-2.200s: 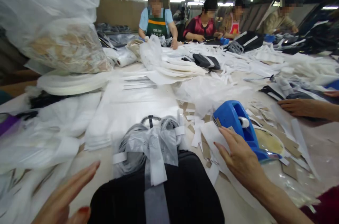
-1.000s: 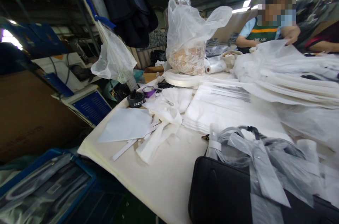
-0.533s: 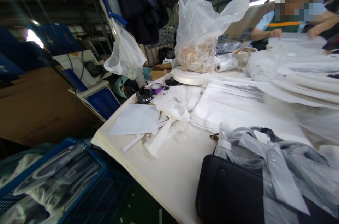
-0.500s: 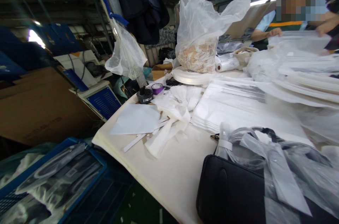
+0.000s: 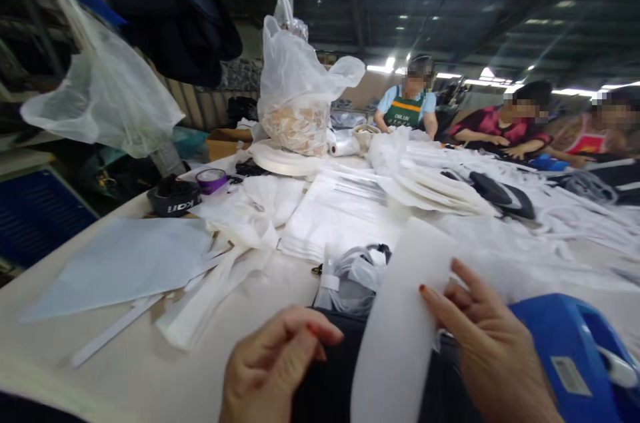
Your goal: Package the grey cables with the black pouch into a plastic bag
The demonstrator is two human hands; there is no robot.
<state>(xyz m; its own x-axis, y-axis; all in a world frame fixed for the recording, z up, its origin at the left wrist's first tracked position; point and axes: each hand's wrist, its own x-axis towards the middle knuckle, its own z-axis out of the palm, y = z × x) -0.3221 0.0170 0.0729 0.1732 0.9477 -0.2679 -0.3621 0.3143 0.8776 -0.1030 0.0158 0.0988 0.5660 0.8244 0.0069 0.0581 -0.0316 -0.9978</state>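
Note:
My right hand [image 5: 495, 336] pinches a long strip of thin white packing sheet [image 5: 400, 316] by its right edge, thumb on the near side. The strip stands up over a black bag [image 5: 330, 370] and hides part of it. My left hand [image 5: 280, 366] hovers over the bag's left side, apart from the strip. Its fingers are curled in toward the thumb, and whatever they hold, if anything, is hidden. Behind the bag's top edge lies a plastic-wrapped strap bundle [image 5: 350, 280].
A blue tape dispenser-like object [image 5: 545, 343] stands right of my right hand. White sheets [image 5: 325, 223], purple tape [image 5: 211, 180], a black roll [image 5: 173, 196] and a filled plastic bag [image 5: 297, 123] lie beyond. Co-workers [image 5: 406, 110] sit or stand across the table.
My view has swung right. Both hands have come into view, the right one with the white strip. The blue object and more co-workers now show; the blue crate has left view.

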